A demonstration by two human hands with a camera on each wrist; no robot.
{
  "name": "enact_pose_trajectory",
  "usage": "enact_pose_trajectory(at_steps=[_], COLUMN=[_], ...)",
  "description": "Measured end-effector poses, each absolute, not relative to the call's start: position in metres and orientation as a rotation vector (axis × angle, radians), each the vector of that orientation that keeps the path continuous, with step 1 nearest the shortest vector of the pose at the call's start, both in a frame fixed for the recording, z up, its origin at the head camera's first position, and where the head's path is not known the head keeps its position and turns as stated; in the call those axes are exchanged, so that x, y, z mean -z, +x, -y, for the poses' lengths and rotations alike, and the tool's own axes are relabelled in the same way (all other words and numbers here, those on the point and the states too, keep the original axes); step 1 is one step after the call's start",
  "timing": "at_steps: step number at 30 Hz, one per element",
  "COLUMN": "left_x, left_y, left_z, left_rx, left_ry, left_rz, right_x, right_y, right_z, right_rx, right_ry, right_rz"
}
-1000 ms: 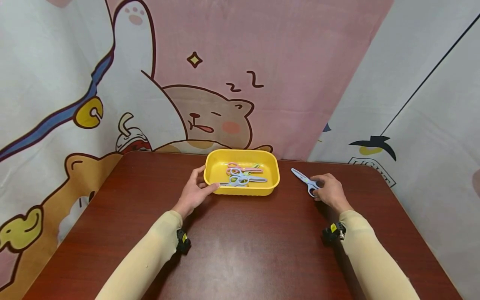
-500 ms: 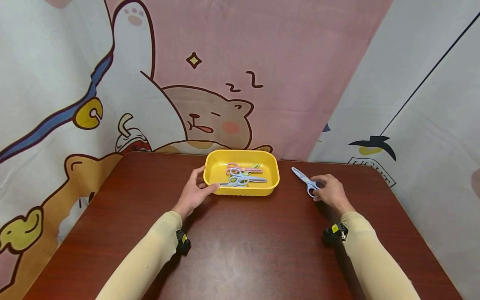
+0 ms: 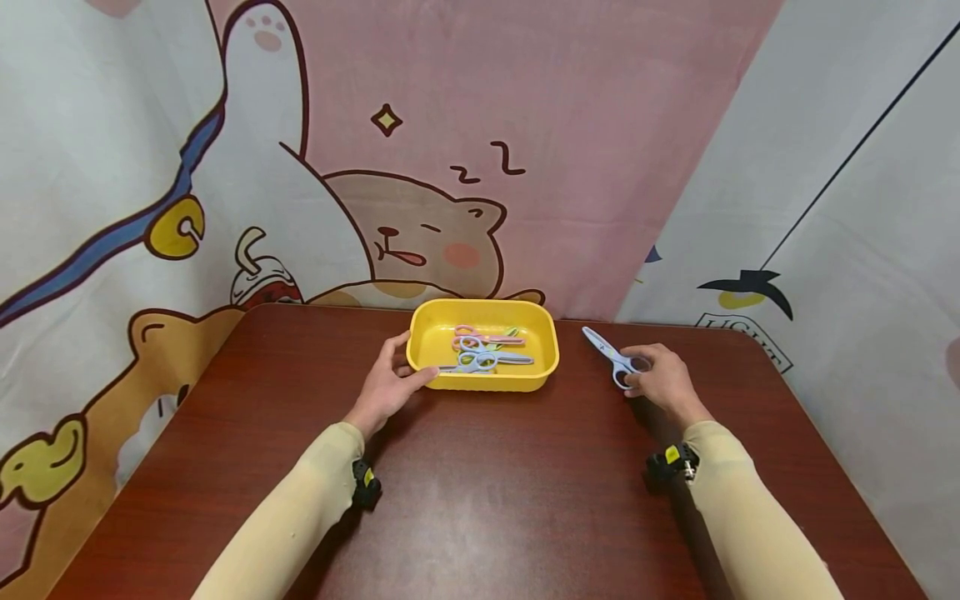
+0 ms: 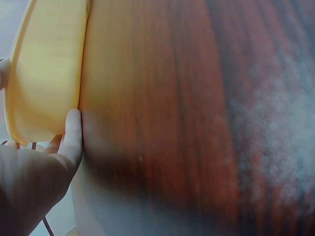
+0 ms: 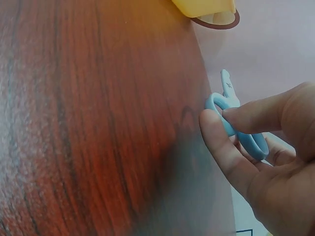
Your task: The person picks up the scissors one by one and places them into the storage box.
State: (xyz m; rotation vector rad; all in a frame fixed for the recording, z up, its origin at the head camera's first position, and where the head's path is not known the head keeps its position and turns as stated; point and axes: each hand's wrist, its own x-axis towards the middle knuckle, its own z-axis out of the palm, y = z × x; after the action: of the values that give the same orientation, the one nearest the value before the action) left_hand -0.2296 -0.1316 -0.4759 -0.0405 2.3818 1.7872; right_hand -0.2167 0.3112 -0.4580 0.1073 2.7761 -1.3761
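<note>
In the head view my left hand (image 3: pixel 384 385) grips the left end of a yellow plastic basket (image 3: pixel 491 382), thumb at the front rim and fingers along the outer side. The left wrist view shows a fingertip low on the basket wall (image 4: pixel 47 73), close to the table. Inside lie several scissors, with pink scissors (image 3: pixel 489 339) behind light blue scissors (image 3: pixel 480 361) and a bit of green between. To the basket's right, my right hand (image 3: pixel 662 381) pinches another pair of light blue scissors (image 3: pixel 606 348) by the handles, blades shut and pointing away to the left.
A dark red-brown wooden table (image 3: pixel 491 483) carries the basket near its far edge. Behind it hangs a cartoon-printed curtain (image 3: pixel 585 167), close to the basket's back. Each wrist wears a small black camera (image 3: pixel 367 485).
My right hand and the scissors in it have risen slightly. My left hand and the basket stay where they were.
</note>
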Motion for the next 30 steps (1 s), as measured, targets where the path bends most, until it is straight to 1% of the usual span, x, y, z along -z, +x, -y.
enact_pose_trajectory(at_steps=[30], left_x=[0.477], left_y=[-0.231], left_z=[0.132], left_rx=[-1.800], left_ry=[-0.047], left_rz=[-2.365], right_x=[0.440], right_y=[-0.218], right_z=[-0.300], right_rx=[1.566], right_ry=[0.100], right_rz=[-2.682])
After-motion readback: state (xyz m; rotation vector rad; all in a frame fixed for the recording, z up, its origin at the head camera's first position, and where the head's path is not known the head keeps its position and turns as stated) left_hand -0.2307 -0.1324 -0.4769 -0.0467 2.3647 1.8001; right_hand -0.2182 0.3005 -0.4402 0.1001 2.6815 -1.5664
